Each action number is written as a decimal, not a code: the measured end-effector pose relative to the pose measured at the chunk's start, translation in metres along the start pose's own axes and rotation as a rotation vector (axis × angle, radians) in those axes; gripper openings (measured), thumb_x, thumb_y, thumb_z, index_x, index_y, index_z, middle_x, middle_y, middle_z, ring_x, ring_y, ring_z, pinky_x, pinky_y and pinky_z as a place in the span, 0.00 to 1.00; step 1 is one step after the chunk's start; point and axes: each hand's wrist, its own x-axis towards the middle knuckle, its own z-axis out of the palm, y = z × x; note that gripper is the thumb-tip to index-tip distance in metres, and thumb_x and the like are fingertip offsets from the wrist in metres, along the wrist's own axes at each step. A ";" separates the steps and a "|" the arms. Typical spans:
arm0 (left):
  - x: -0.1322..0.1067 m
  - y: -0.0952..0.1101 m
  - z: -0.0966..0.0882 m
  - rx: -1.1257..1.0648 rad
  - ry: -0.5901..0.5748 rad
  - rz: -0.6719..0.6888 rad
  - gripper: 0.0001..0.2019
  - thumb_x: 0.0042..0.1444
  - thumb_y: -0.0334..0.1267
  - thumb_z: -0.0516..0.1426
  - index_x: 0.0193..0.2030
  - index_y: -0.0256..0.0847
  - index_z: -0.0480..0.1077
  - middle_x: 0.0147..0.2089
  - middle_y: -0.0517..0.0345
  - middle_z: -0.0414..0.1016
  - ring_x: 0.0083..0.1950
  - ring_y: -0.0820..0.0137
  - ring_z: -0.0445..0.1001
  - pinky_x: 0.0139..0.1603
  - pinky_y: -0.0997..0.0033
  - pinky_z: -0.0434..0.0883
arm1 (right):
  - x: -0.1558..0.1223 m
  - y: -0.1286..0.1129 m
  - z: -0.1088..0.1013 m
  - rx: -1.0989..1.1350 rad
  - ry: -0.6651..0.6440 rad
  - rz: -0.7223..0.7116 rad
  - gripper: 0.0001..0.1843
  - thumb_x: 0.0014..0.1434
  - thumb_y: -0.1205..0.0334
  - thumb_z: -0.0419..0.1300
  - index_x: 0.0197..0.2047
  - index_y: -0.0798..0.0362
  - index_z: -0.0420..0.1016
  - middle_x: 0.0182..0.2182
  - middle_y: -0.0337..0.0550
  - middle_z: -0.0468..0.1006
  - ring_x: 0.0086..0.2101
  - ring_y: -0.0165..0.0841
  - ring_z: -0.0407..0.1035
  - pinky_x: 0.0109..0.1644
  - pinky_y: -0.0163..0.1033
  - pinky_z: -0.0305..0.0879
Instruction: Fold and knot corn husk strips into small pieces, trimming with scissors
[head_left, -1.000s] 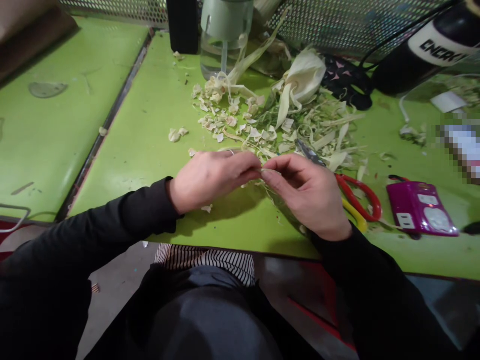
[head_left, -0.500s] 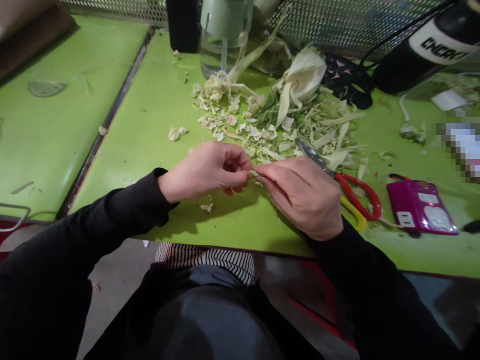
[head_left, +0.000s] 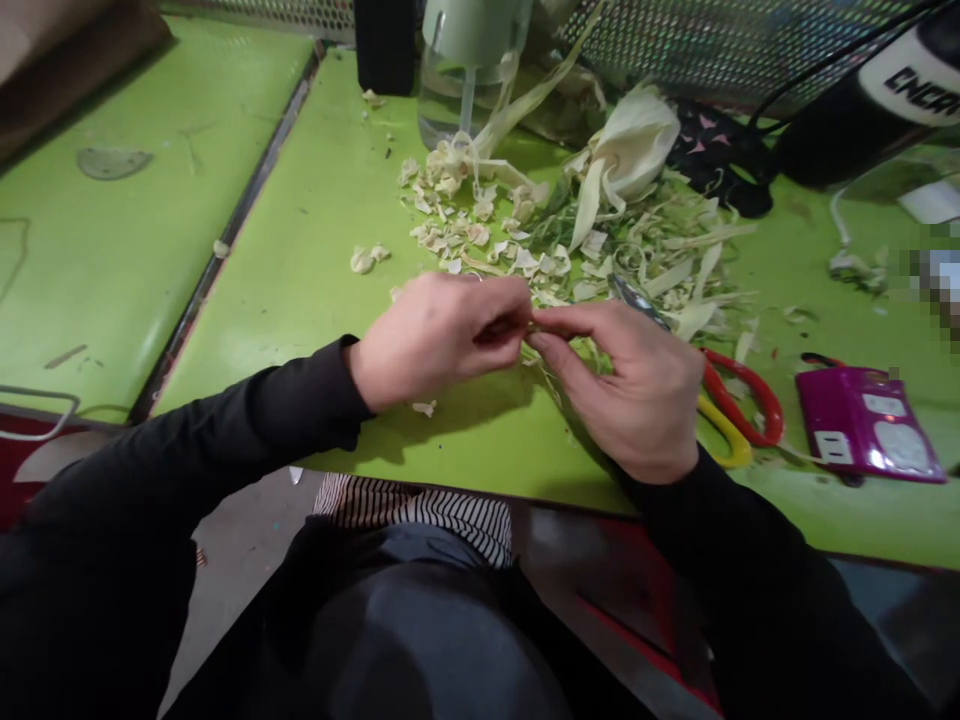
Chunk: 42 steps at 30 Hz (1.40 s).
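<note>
My left hand [head_left: 439, 335] and my right hand [head_left: 634, 385] meet fingertip to fingertip just above the green table [head_left: 315, 250]. Both pinch a thin pale husk strip [head_left: 529, 330] that runs between them; most of it is hidden by the fingers. Right behind the hands lies a pile of pale husk scraps [head_left: 570, 245], with a larger curled husk [head_left: 626, 150] at its back. Red-and-yellow-handled scissors [head_left: 724, 405] lie on the table under and to the right of my right hand.
A purple power adapter [head_left: 866, 435] lies at the right. A pale green bottle [head_left: 469, 60] and a black box [head_left: 385, 45] stand at the back by a metal mesh wall. A black bottle [head_left: 862, 105] lies at the back right. A second green table [head_left: 112, 200] adjoins on the left.
The hands stayed together on the strip, with the fingers shifting their pinch. The view has shifted a little to the left and down.
</note>
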 end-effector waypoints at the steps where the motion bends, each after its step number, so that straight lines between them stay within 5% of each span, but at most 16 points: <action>1: 0.002 0.000 -0.002 -0.108 -0.024 -0.045 0.04 0.57 0.34 0.58 0.33 0.38 0.73 0.28 0.58 0.76 0.27 0.75 0.73 0.32 0.73 0.73 | 0.000 0.000 0.000 -0.055 0.024 -0.063 0.07 0.63 0.61 0.64 0.44 0.44 0.82 0.41 0.43 0.84 0.40 0.40 0.78 0.47 0.47 0.73; 7: 0.008 -0.007 -0.010 -0.512 -0.205 -0.192 0.06 0.60 0.35 0.58 0.33 0.36 0.72 0.28 0.56 0.79 0.26 0.76 0.76 0.29 0.75 0.75 | 0.006 -0.005 -0.001 -0.141 0.002 -0.161 0.05 0.63 0.60 0.63 0.39 0.46 0.82 0.38 0.46 0.84 0.38 0.43 0.78 0.45 0.51 0.73; 11: 0.006 0.000 -0.011 -0.386 -0.056 -0.089 0.06 0.60 0.36 0.58 0.35 0.36 0.73 0.29 0.56 0.78 0.29 0.75 0.76 0.31 0.75 0.74 | 0.013 -0.015 -0.003 -0.106 0.082 -0.096 0.03 0.62 0.62 0.64 0.36 0.48 0.80 0.34 0.45 0.83 0.36 0.41 0.76 0.43 0.49 0.73; 18: 0.007 -0.010 -0.021 0.019 0.171 0.008 0.08 0.62 0.40 0.57 0.39 0.38 0.75 0.34 0.55 0.78 0.33 0.72 0.74 0.37 0.71 0.71 | 0.026 -0.003 -0.006 0.390 0.121 0.298 0.04 0.57 0.61 0.68 0.32 0.50 0.78 0.25 0.34 0.77 0.25 0.28 0.69 0.31 0.37 0.69; 21: 0.006 -0.028 -0.019 0.207 0.034 -0.053 0.08 0.59 0.38 0.58 0.33 0.38 0.76 0.32 0.56 0.78 0.30 0.73 0.72 0.35 0.71 0.69 | 0.027 0.012 -0.001 0.601 0.132 0.425 0.06 0.55 0.59 0.69 0.31 0.50 0.77 0.25 0.33 0.76 0.25 0.26 0.69 0.31 0.35 0.71; 26: 0.004 -0.036 0.001 0.329 -0.164 -0.097 0.09 0.55 0.40 0.62 0.37 0.36 0.77 0.36 0.51 0.79 0.36 0.68 0.73 0.38 0.68 0.68 | 0.024 0.021 0.013 0.774 0.175 0.554 0.08 0.49 0.61 0.71 0.30 0.51 0.76 0.24 0.32 0.75 0.24 0.24 0.68 0.31 0.31 0.70; 31: 0.008 -0.021 0.003 -0.016 -0.012 -0.032 0.02 0.56 0.32 0.60 0.36 0.36 0.74 0.34 0.57 0.76 0.32 0.75 0.69 0.36 0.73 0.67 | 0.019 0.026 0.014 0.788 0.272 0.411 0.08 0.54 0.57 0.69 0.34 0.48 0.76 0.28 0.31 0.77 0.28 0.24 0.71 0.36 0.31 0.72; 36: 0.006 -0.010 -0.001 -0.284 0.050 -0.057 0.04 0.56 0.34 0.61 0.35 0.38 0.70 0.25 0.67 0.66 0.25 0.79 0.60 0.27 0.77 0.60 | 0.012 0.019 0.009 0.727 0.121 0.145 0.05 0.60 0.57 0.67 0.36 0.47 0.77 0.55 0.38 0.78 0.52 0.31 0.74 0.55 0.41 0.72; 39: 0.003 -0.010 0.004 -0.363 -0.015 -0.036 0.05 0.56 0.35 0.63 0.34 0.37 0.70 0.24 0.67 0.65 0.25 0.79 0.60 0.26 0.78 0.60 | 0.009 0.008 0.008 0.752 0.046 0.138 0.02 0.61 0.59 0.67 0.37 0.46 0.78 0.47 0.37 0.82 0.48 0.30 0.76 0.53 0.39 0.73; 42: 0.001 -0.010 0.007 -0.444 -0.008 -0.033 0.09 0.57 0.40 0.64 0.37 0.35 0.74 0.30 0.61 0.74 0.28 0.78 0.66 0.30 0.77 0.65 | 0.007 0.004 0.010 0.788 0.073 0.228 0.04 0.60 0.56 0.68 0.37 0.45 0.79 0.39 0.35 0.82 0.38 0.27 0.76 0.44 0.35 0.74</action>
